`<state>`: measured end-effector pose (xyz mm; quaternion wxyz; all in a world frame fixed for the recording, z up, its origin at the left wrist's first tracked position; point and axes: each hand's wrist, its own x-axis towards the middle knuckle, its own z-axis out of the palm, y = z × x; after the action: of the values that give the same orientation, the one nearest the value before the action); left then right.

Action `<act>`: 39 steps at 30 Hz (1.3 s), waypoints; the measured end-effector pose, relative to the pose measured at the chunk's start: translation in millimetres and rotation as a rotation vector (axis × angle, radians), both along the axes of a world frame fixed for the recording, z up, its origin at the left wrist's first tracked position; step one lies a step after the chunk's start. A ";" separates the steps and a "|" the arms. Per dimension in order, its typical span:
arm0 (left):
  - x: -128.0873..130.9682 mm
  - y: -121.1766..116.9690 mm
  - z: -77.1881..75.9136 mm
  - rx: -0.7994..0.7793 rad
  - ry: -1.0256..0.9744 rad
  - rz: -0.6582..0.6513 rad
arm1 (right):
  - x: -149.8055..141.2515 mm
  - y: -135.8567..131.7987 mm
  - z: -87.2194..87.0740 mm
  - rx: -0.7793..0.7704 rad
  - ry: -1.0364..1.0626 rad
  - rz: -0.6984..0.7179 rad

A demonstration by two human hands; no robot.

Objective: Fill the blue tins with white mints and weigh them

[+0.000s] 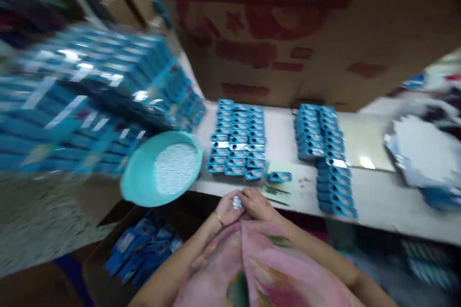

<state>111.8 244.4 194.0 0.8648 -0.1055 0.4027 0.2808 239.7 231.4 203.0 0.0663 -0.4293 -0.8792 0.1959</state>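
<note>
My left hand, with a thin gold bracelet at the wrist, is cupped palm up in front of my body. In its palm lie several small white pieces, too blurred to name more closely. My right hand meets it, fingers curled together at the edge of that palm; whatever they pinch, if anything, is hidden. Just past the hands a single small blue box lies on a pale sheet, near dark thin tools. A turquoise basin to the left holds a heap of similar white pieces.
Rows of blue boxes stand on the white table, with more stacks to the right. Wrapped blue packs pile up at left. A large cardboard box walls the back. Blue packets fill a carton below.
</note>
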 end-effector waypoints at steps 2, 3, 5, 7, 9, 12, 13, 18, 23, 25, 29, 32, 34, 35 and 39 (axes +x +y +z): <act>-2.0 0.6 -9.8 -0.045 -0.039 -0.015 | 0.3 1.5 -3.0 -0.103 -0.018 0.036; -3.0 0.3 -13.7 -0.065 -0.039 -0.035 | 2.6 0.8 -4.0 -0.143 -0.026 0.032; -4.4 -1.7 -17.0 -0.098 -0.007 -0.069 | 7.5 -2.6 -4.3 -0.188 -0.040 -0.006; -3.9 -4.4 -14.2 -0.116 0.036 -0.094 | 11.2 -6.4 -3.2 -0.209 -0.043 -0.047; -1.3 -6.2 -7.7 -0.124 0.056 -0.108 | 13.7 -9.0 -2.0 -0.219 -0.017 -0.052; 4.9 -5.9 1.8 -0.135 0.073 -0.121 | 16.2 -10.4 -2.8 -0.217 0.011 -0.036; 7.0 -5.1 3.7 -0.137 0.083 -0.123 | 16.7 -10.6 -4.1 -0.204 0.008 -0.041; 15.4 -1.9 1.6 -0.113 0.109 -0.114 | 20.5 -14.8 -16.4 -0.159 0.041 -0.098; 23.3 0.4 -6.3 -0.021 0.055 -0.100 | 41.6 -18.5 -15.0 -0.125 0.306 -0.269; 27.3 3.3 -5.3 0.013 0.043 -0.109 | 58.1 -14.0 -8.5 -0.068 0.392 -0.380; 33.4 9.5 0.4 0.029 0.062 -0.118 | 91.7 6.2 -1.4 0.043 0.341 -0.574; 33.4 10.2 1.3 0.026 0.066 -0.104 | 104.3 19.6 -6.1 0.034 0.257 -0.588; 31.0 8.6 -0.2 0.018 0.069 -0.094 | 106.8 22.2 -9.7 0.034 0.288 -0.596; 29.1 7.6 -1.2 0.013 0.068 -0.087 | 107.7 21.1 -10.5 0.048 0.337 -0.620; 18.6 4.0 -3.9 0.000 0.084 -0.043 | 118.6 6.1 -5.7 0.152 0.549 -0.801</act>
<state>130.3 248.5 190.1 0.8529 -0.0850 0.4410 0.2663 358.3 237.5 197.3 0.3965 -0.6601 -0.6070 0.1963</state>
